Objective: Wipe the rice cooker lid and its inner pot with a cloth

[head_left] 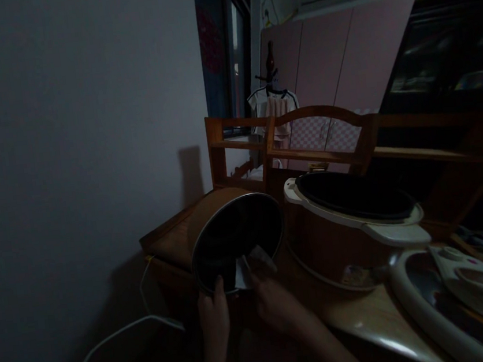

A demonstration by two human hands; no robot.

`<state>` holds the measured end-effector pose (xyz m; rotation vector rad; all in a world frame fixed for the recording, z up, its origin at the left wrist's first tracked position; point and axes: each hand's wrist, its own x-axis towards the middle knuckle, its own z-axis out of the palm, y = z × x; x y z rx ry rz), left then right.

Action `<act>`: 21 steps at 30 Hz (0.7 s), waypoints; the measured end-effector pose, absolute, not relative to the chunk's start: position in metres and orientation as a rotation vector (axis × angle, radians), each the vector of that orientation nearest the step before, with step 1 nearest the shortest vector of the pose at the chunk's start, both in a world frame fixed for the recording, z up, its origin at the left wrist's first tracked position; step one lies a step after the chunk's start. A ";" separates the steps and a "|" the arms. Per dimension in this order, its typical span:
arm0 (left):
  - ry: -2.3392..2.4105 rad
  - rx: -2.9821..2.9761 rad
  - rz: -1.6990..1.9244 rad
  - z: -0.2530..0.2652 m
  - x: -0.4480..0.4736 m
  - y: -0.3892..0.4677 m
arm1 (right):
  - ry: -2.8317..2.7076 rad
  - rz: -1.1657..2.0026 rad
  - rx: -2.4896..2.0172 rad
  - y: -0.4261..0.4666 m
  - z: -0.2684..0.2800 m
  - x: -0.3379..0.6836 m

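Observation:
A cooker's inner pot [204, 215], dark inside and brownish outside, lies tilted on the table with its mouth facing me. My left hand [214, 312] grips its near rim, thumb over the edge on the inside. At the right part of the mouth, my right hand [273, 300] is closed on a thin white cloth [242, 275], which lies against the inner wall near the rim. Whether it is cloth or paper is hard to tell in the dim light. Just right of the pot stands the rice cooker body [331, 246], with its top uncovered and white handles.
A cooker lid [476, 288] lies at the right front of the wooden table [366, 318]. Wooden shelving [321, 112] rises at the back. A pale wall [88, 134] bounds the left, where a white cord [123, 328] hangs below the table edge.

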<state>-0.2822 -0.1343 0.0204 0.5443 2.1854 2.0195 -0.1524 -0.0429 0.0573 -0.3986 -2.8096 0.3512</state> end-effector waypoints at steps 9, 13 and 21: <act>2.549 0.527 2.003 0.041 -0.306 -0.176 | -2.786 0.590 -0.173 -0.070 0.047 -0.191; 2.713 0.505 1.835 0.044 -0.311 -0.183 | -2.762 0.616 -0.134 -0.075 0.048 -0.194; 2.957 0.531 1.541 0.056 -0.301 -0.177 | -2.772 0.636 -0.224 -0.076 0.042 -0.188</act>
